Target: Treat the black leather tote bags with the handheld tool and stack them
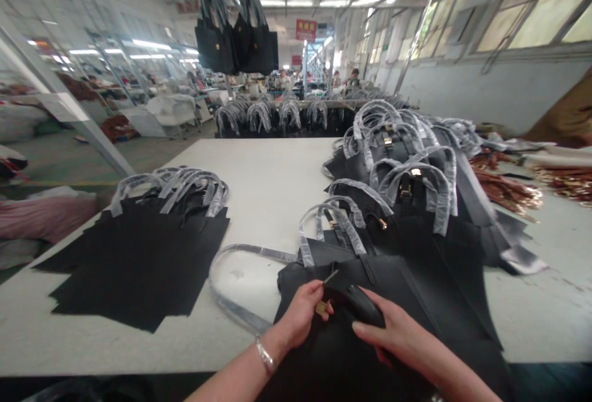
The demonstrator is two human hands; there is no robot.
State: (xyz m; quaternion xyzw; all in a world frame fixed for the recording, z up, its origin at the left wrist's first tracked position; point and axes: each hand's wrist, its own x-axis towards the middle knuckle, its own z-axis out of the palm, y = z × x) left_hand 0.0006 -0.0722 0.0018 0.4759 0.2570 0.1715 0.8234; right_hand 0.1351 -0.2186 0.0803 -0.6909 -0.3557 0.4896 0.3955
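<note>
Our right hand point(391, 323) is wrapped round a black tool point(364, 305) and our left hand point(301, 312) pinches a thin strip point(330, 277) beside a gold-coloured fitting point(320, 307), over the black bag point(333, 365) on our pale table point(263, 168).

Bag point(337, 359): matt, smooth, leather-like.
Handle wrap point(247, 314): clear glossy plastic. Fitting point(320, 307): shiny metal. Tabletop point(268, 174): smooth, dull. Handheld tool point(365, 306): plastic-looking, soft sheen.

The left fingers point(315, 287) are pinching a slim strip point(331, 276) over a black bag point(340, 362) while the right fingers point(366, 330) are gripping a black handheld tool point(363, 304).
</note>
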